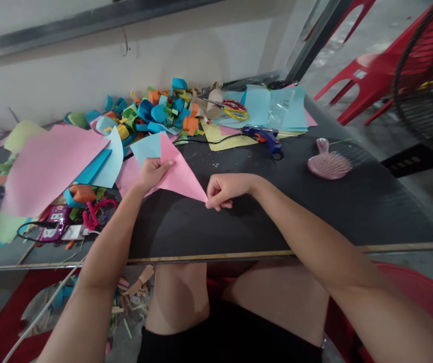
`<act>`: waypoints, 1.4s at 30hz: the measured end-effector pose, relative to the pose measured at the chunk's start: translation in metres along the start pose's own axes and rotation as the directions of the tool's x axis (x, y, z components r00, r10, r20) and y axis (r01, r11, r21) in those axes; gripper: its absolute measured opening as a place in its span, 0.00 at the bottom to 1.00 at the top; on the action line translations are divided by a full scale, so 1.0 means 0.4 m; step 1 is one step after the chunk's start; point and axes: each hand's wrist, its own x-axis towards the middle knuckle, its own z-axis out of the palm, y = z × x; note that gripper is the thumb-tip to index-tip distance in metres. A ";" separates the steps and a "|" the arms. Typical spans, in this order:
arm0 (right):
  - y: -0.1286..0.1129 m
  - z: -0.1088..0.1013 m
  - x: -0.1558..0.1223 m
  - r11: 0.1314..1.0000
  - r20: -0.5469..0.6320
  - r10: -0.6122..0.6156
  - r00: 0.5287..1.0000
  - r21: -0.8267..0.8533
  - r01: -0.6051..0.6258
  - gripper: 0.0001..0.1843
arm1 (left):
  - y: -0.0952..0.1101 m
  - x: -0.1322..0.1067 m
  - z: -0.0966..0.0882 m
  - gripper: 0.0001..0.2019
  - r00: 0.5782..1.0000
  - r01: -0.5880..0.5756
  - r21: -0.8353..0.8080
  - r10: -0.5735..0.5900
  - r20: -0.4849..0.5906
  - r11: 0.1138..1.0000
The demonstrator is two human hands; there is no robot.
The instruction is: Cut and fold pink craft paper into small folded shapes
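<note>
Two hands grasp the pink paper (178, 174): left hand (152, 174) pinching its upper edge, right hand (222, 190) its lower corner.

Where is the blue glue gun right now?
In the head view the glue gun lies on the far side of the table, right of centre, between the scissors and the hairbrush, beyond the pink paper.
</note>
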 end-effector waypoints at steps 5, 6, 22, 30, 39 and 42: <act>0.029 -0.024 -0.009 0.999 0.082 0.020 0.996 0.033 -0.023 0.20 | -0.009 0.010 -0.011 0.23 0.997 0.024 -0.071 -0.029 -0.072 0.997; 0.036 -0.030 -0.009 0.996 -0.008 -0.039 0.999 0.075 0.039 0.19 | -0.008 0.010 -0.009 0.23 0.998 0.030 -0.073 -0.035 -0.058 0.997; 0.015 0.018 0.041 0.978 -0.208 -0.201 0.957 -0.099 0.184 0.26 | -0.012 -0.005 0.022 0.29 0.997 0.053 -0.172 -0.044 0.061 0.984; 0.014 0.036 0.090 0.886 -0.793 -0.099 0.601 0.205 0.416 0.29 | -0.031 0.000 0.058 0.37 0.977 -0.036 -0.330 0.102 0.185 0.943; 0.008 0.059 0.123 0.834 -0.826 -0.024 0.563 0.294 0.466 0.34 | 0.004 -0.049 0.128 0.28 0.940 -0.051 -0.156 0.100 0.326 0.986; 0.011 0.047 0.117 0.838 -0.863 -0.024 0.505 0.258 0.481 0.33 | 0.009 -0.050 0.122 0.26 0.939 -0.034 -0.158 0.085 0.333 0.987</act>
